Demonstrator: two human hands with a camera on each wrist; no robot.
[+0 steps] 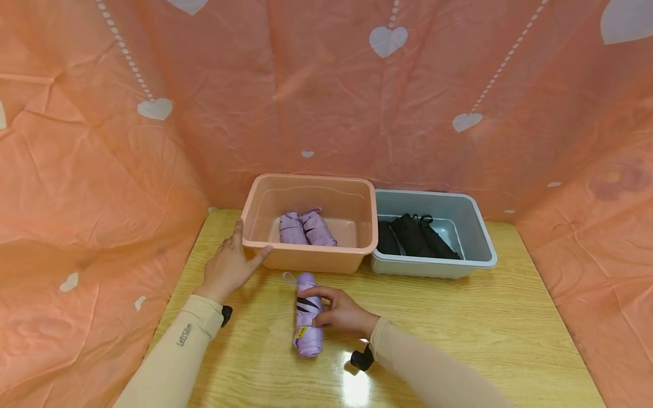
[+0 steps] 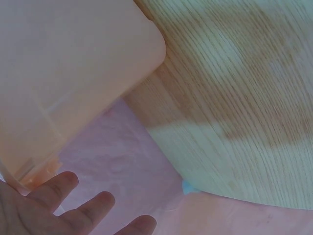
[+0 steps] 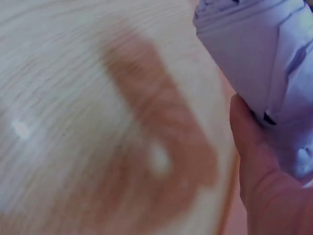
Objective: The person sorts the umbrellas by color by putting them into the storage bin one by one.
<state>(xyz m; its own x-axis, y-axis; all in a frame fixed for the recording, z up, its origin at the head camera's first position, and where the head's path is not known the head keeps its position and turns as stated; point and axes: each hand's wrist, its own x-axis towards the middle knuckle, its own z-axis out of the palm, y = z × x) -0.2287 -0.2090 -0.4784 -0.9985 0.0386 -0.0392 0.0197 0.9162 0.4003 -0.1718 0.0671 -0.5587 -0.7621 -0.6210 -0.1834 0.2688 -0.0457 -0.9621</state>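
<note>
My right hand [image 1: 347, 313] grips a folded lilac umbrella [image 1: 309, 343], thumb on its near side and fingers across its top. The umbrella has black marks, a yellow tag and a wrist loop at its far end. In the right wrist view, the umbrella [image 3: 254, 54] is held above the table, its shadow falling on the wood. At the peach bin's [image 1: 316, 258] front left corner rests my left hand [image 1: 228, 271], its fingers spread and thumb by the front rim. Two more lilac umbrellas [image 1: 317, 228] lie side by side inside that bin.
Right of the peach bin stands a grey-blue bin [image 1: 433, 268] holding several black folded umbrellas [image 1: 412, 237]. Both sit at the back of a wood-grain table [image 1: 459, 323]. An orange cloth [image 1: 326, 113] with white hearts hangs behind and at both sides.
</note>
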